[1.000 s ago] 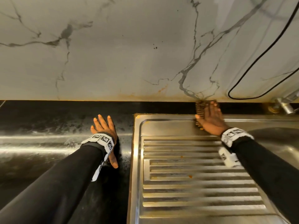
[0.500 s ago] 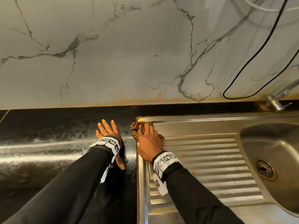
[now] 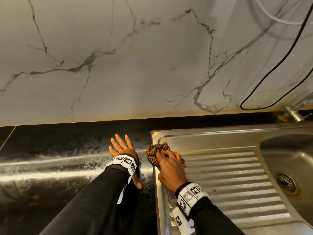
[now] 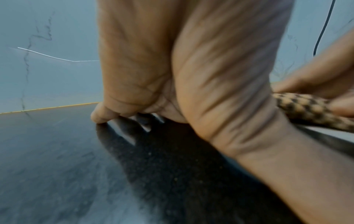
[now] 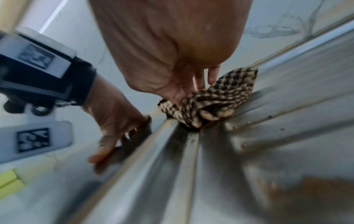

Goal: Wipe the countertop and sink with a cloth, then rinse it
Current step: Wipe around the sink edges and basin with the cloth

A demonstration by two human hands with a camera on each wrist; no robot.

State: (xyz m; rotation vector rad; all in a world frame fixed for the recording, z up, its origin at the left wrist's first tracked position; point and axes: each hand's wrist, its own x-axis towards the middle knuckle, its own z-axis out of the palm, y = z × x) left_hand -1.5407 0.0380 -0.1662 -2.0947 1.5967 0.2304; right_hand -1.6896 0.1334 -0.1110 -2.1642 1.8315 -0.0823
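Observation:
A brown-and-black checked cloth (image 3: pixel 155 150) lies bunched at the rear left corner of the steel sink's ribbed drainboard (image 3: pixel 225 177). My right hand (image 3: pixel 167 164) grips the cloth with curled fingers and presses it down on the steel. The right wrist view shows the cloth (image 5: pixel 220 97) under the right hand (image 5: pixel 172 45), against the sink's raised rim. My left hand (image 3: pixel 121 147) rests open and flat on the black countertop (image 3: pixel 50 150), just left of the sink edge. In the left wrist view my left hand (image 4: pixel 172 68) has its fingers on the counter, and the cloth (image 4: pixel 306 109) shows at the right.
The sink basin with its drain (image 3: pixel 286 183) lies to the right. A tap (image 3: pixel 292 114) stands at the back right. A black cable (image 3: pixel 279 61) hangs on the marble wall (image 3: pixel 118 65). Brown specks (image 3: pixel 214 190) dot the drainboard. Wet streaks cross the countertop.
My right hand slid the cloth from the back middle of the drainboard leftward to its rear left corner. The left hand stayed flat on the counter.

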